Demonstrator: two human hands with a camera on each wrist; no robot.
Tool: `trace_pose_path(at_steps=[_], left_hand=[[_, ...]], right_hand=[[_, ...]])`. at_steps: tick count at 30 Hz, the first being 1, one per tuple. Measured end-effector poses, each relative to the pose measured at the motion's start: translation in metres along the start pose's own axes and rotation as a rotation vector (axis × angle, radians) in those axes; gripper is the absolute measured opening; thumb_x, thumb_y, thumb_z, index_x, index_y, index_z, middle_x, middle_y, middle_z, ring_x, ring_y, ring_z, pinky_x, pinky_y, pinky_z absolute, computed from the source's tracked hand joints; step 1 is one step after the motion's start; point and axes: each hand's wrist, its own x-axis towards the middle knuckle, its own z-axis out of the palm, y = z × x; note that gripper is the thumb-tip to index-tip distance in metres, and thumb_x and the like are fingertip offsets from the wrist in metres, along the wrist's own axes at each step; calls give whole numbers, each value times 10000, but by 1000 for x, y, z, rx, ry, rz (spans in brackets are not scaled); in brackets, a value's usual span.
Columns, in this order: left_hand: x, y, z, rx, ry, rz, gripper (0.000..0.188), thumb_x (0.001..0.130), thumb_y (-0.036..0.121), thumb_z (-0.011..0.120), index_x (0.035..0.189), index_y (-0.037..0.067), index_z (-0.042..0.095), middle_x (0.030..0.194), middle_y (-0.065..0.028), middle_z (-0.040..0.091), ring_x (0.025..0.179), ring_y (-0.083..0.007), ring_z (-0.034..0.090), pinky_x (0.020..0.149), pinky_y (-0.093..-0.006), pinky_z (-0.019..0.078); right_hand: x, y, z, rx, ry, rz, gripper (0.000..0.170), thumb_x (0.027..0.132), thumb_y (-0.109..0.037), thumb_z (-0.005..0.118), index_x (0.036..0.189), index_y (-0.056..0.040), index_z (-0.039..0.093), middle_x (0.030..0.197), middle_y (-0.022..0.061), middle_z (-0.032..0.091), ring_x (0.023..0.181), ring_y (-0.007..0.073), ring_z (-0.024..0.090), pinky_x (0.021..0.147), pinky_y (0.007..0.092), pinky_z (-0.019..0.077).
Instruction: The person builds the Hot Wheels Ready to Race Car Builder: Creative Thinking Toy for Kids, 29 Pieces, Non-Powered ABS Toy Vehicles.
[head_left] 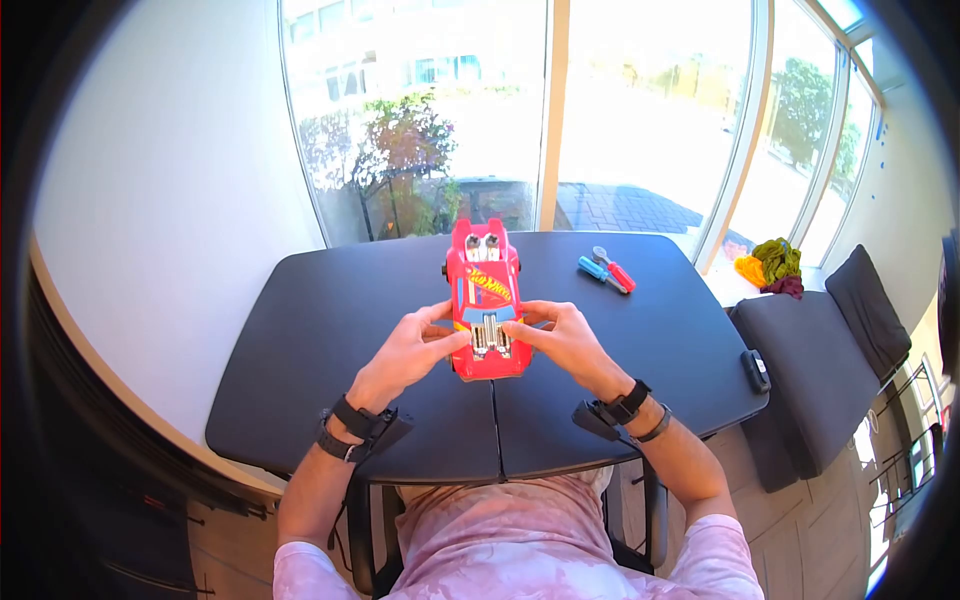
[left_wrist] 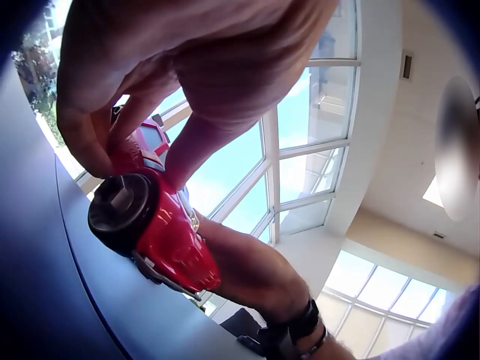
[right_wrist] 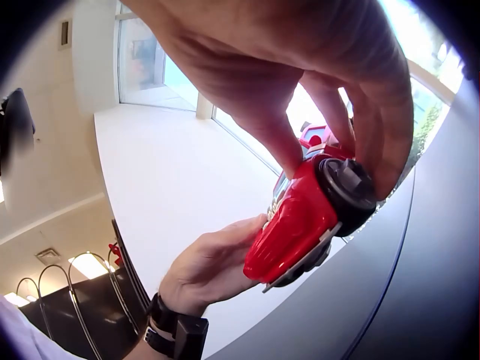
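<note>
Between both hands is a red toy car (head_left: 488,285) with a yellow logo, a blue windshield and a silver engine on top. My left hand (head_left: 403,350) grips its left side, thumb over the top near the engine. On the opposite side my right hand (head_left: 565,345) holds it the same way, thumb by the engine. The left wrist view shows a black wheel (left_wrist: 122,214) of the car beside the left fingers. In the right wrist view another black wheel (right_wrist: 347,187) sits against the right fingers. The car is held above the dark table (head_left: 340,320).
Toward the table's back right lie a blue-handled tool (head_left: 594,268) and a red-handled tool (head_left: 621,277). A small black object (head_left: 755,371) sits at the right edge. Bunched yellow, green and maroon cloth (head_left: 775,265) lies beyond, near a dark cushioned seat (head_left: 810,370).
</note>
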Motion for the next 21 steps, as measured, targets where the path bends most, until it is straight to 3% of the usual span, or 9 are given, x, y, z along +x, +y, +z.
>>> trace_pose_path(at_steps=[6, 18, 21], left_hand=[[11, -36, -2, -44, -66, -84, 615, 1092, 170, 762, 1599, -95, 538, 1422, -155, 742, 1245, -162, 721, 1104, -342, 570], [17, -63, -5, -67, -88, -190, 534, 1084, 138, 749, 1544, -86, 596, 1361, -125, 754, 1183, -154, 728, 1045, -319, 588], [16, -63, -7, -51, -114, -193, 574, 1093, 161, 746, 1573, -94, 561, 1441, -139, 727, 1275, -158, 713, 1121, -320, 562]], right_hand=[[4, 16, 2, -114, -48, 111, 492, 996, -320, 868, 1293, 68, 812, 1046, 113, 822, 900, 127, 734, 772, 307, 596], [4, 45, 8, -80, -103, 223, 515, 996, -348, 881, 1273, 81, 815, 1041, 87, 800, 878, 111, 700, 744, 295, 565], [5, 46, 9, -88, -99, 216, 519, 996, -349, 880, 1274, 84, 813, 1058, 94, 803, 898, 112, 707, 763, 294, 570]])
